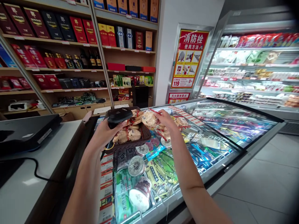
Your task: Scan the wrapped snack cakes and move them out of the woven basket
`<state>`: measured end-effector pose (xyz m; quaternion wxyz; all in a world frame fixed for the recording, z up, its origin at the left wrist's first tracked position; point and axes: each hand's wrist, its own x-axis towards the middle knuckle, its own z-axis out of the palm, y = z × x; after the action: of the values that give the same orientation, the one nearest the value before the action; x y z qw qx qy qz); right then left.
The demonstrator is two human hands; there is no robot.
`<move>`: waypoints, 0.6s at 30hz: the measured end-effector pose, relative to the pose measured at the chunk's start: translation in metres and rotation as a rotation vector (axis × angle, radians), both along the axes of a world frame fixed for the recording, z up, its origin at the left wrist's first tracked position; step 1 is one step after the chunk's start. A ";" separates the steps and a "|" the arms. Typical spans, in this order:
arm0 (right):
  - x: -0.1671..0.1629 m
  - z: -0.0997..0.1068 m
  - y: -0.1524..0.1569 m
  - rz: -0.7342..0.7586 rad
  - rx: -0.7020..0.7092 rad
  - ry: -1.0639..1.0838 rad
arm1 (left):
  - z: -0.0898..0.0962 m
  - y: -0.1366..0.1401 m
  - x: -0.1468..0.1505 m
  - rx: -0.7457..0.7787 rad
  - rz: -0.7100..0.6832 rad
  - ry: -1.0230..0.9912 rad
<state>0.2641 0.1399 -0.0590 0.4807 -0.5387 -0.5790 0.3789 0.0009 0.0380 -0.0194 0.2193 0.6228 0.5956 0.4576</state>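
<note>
My left hand (pixel 104 134) is wrapped round the grip of a black handheld barcode scanner (pixel 119 115), whose head points to the right. Between the fingers of my right hand (pixel 166 120) is the red-edged top of a clear packet of round crackers (pixel 149 119). That packet hangs in front of the scanner, a small gap away. Below both hands stands a dark brown woven basket (pixel 130 145) holding several similar packets. More cracker packets (pixel 181 122) lie on the freezer glass, to the right of my right hand.
Under the basket is a glass-topped chest freezer (pixel 233 152) full of ice cream packs and tubs. A white counter (pixel 46 174) with a black device (pixel 30 132) and a cable runs along the left. Shelves of boxed bottles (pixel 58 46) stand behind; a lit refrigerated display (pixel 252 71) is at right.
</note>
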 end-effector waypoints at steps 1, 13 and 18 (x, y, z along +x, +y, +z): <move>0.005 0.002 -0.002 -0.006 0.005 -0.001 | -0.001 0.001 0.008 0.000 -0.035 0.011; 0.022 0.016 -0.012 -0.012 -0.025 -0.049 | -0.022 0.017 0.028 0.014 -0.082 0.256; 0.018 0.016 -0.013 -0.002 0.002 -0.081 | -0.022 0.016 0.035 -0.008 -0.114 0.274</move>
<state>0.2826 0.1273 -0.0432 0.4578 -0.5536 -0.5977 0.3558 0.0355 0.0538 -0.0409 0.1641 0.7115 0.5854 0.3524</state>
